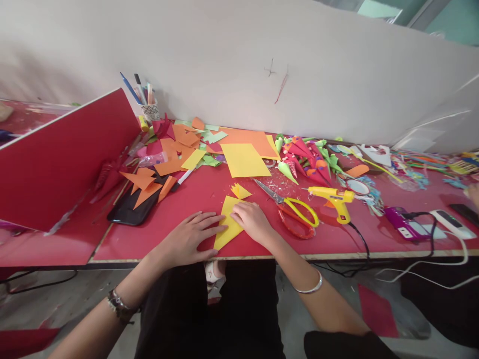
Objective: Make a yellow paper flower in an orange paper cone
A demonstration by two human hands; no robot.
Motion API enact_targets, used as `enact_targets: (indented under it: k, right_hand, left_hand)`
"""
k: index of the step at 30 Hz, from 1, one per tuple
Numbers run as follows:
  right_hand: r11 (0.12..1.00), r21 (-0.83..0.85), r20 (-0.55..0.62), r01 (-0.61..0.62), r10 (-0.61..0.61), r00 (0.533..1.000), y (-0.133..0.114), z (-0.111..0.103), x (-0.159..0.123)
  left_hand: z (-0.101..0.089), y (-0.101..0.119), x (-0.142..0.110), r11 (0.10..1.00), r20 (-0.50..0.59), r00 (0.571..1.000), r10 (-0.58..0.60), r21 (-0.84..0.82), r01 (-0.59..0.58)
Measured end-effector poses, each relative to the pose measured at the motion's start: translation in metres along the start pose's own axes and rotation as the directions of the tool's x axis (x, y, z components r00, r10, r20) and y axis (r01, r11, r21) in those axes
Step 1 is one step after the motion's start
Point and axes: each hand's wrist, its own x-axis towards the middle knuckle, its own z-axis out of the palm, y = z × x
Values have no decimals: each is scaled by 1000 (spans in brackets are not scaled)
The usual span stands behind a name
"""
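Note:
A folded piece of yellow paper (227, 225) lies at the front edge of the red table. My left hand (196, 234) rests flat with its fingers stretched out, their tips touching the paper's left side. Bent fingers of my right hand (252, 222) press down on the paper's right part, hiding some of it. Just beyond that hand sits a small yellow paper piece (240, 191) with cut, pointed tips. Scissors (286, 202) with yellow and red handles lie to the right, blades apart. Farther back is a flat yellow sheet (245, 159).
A yellow glue gun (337, 199) lies right of the scissors, near a purple power socket (406, 224). Small paper cones (307, 162) are heaped behind. On the left are a black phone (136, 207), orange scraps (179, 144), a pen cup (149, 110) and a red board (67, 164). Another person's hand (473, 194) shows far right.

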Motion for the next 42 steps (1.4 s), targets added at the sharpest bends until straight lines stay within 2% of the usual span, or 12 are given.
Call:
enact_targets:
  k: [8,16,23,27,32,37,42]
  right_hand:
    - [1000,-19,-28,-5,5,1000,4,2,1]
    - [1000,-26,-35,5,-6,999,3,3,2]
    - [1000,4,-45,21,-21,999,3,-5,-2]
    - [993,29,-126,112,-107,986,-4,-15,-20]
    - [934,125,-54,335,-331,942,-22,-18,-45]
    - [922,84,-5,377,-378,926,-31,-14,-50]
    - [922,91,-36,376,-374,927,-22,-14,-48]
  left_hand:
    - [-3,-7,4,999,22,999,31,-15,-30]
    - [-3,-1,7,1000,-19,999,-27,10,27]
    - [-7,-6,8,998,59,996,-61,27,60]
    - [-9,-9,8,998,96,993,-69,10,69]
    - [-9,-9,8,998,92,994,-62,-11,63]
    - [-10,-8,9,998,92,994,-62,-19,64]
    - [-11,-7,9,997,96,993,-67,-24,70]
